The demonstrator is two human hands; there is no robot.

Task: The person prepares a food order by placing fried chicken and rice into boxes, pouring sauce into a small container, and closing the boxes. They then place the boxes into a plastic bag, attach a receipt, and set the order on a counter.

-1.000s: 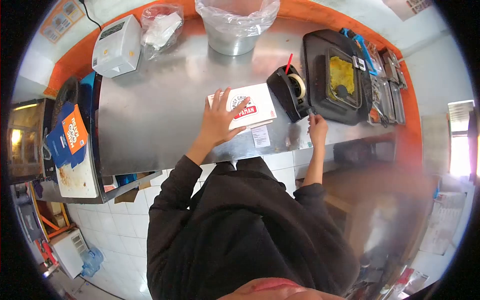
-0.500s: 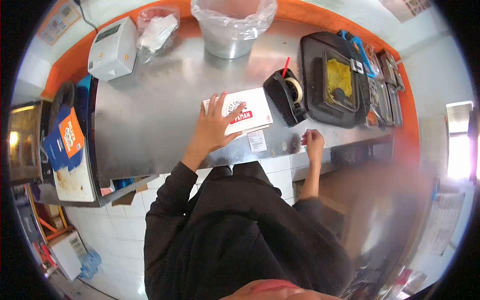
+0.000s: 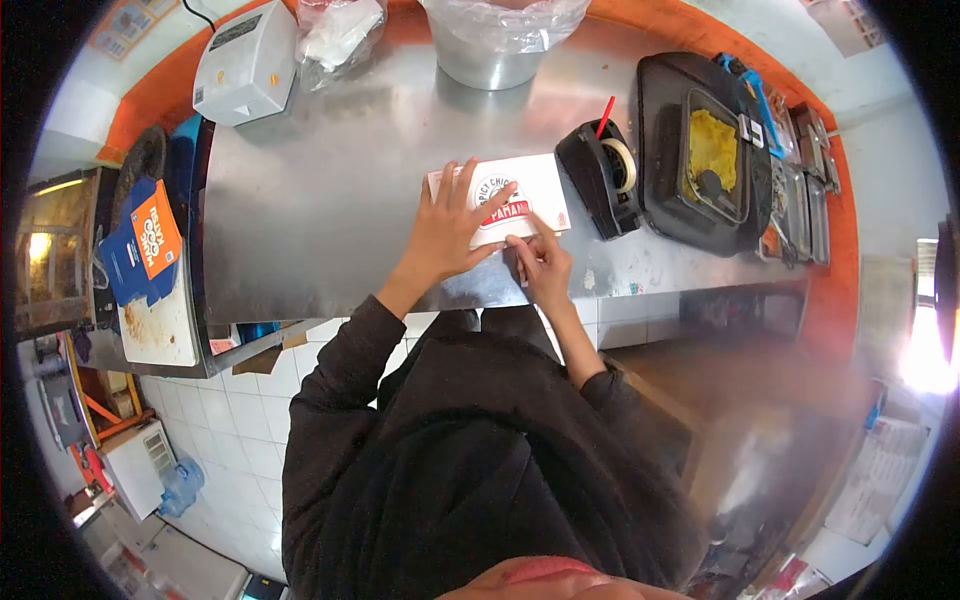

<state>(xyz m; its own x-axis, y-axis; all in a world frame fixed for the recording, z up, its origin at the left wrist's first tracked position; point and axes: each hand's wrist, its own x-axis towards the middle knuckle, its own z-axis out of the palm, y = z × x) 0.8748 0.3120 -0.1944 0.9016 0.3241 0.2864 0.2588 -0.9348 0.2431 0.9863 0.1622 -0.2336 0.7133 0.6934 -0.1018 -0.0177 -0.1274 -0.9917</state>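
Observation:
A white takeaway box [image 3: 548, 190] with a round printed logo and a red band lies on the steel counter. My left hand [image 3: 445, 225] is spread flat over its left side, fingers apart. At the front edge of the box is my right hand [image 3: 545, 265], with the thumb and index finger against the edge and the other fingers curled. A printed paper slip [image 3: 524, 276] shows only as a small white bit under those fingers; the rest is hidden. Right of the box stands a black tape dispenser [image 3: 590, 180] with a roll of tape and a red stick.
A black case [image 3: 670, 150] with a clear-lidded yellow tub [image 3: 713, 150] stands to the right. At the back are a bag-lined metal bucket [image 3: 490, 65], a plastic bag [image 3: 340, 40] and a white printer [image 3: 245, 65]. Orange and blue packaging [image 3: 150, 240] lies at left.
My right hand has moved left from beside the tape dispenser to the front edge of the box, covering most of the paper slip. My left hand stays on the box. The view has shifted slightly.

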